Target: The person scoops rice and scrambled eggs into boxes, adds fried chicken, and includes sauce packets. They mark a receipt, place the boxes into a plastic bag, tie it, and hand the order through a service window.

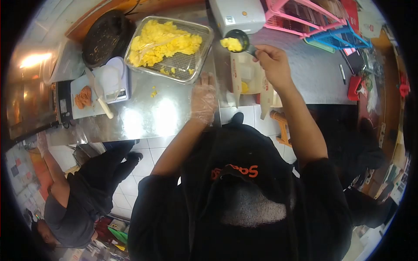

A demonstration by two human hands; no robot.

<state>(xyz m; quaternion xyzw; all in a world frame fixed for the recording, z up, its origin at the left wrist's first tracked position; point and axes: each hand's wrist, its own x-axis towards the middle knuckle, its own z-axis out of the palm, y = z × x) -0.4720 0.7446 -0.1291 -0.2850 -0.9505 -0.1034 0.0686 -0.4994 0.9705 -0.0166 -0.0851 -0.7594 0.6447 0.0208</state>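
A black scoop (244, 40) with yellow food, which looks like scrambled egg, is held by its handle in my right hand (272, 65). Below it stands an open white takeaway box (248, 69) with a bit of yellow food inside. My left hand (203, 98), in a clear plastic glove, lies flat with its fingers stretched near the lower right corner of a metal tray (202, 32). A heap of yellow food (163, 41) covers much of the wire rack in that tray.
On the left are a black round pan (104, 39), a white scale (114, 78), a knife (102, 98) and a board with brown food (82, 96). Pink (300, 21) and blue (342, 38) racks stand at the upper right. Other people (78, 195) are at both sides.
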